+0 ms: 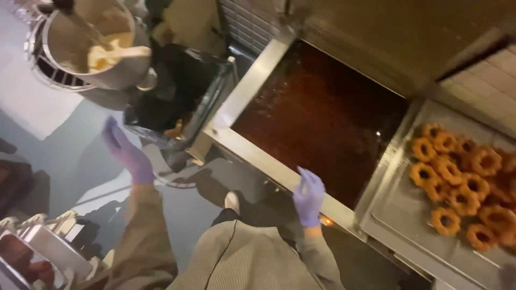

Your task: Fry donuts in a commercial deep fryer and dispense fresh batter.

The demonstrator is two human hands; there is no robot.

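My left hand (127, 152), in a purple glove, is raised with fingers spread, holding nothing, near a dark metal rack (180, 96). My right hand (308, 196), also gloved in purple, hovers at the front rim of the steel fryer (252, 86); its fingers look loosely curled and I see nothing in them. The fryer vat holds dark brown oil (317, 118). To the right, several golden ring doughnuts (462, 182) lie on a steel draining tray (398, 215).
A metal mixing bowl (129, 64) with pale batter (107, 51) hangs at the upper left. Metal trays (48, 249) stand at the lower left. My shoe (232, 202) shows on the grey floor below.
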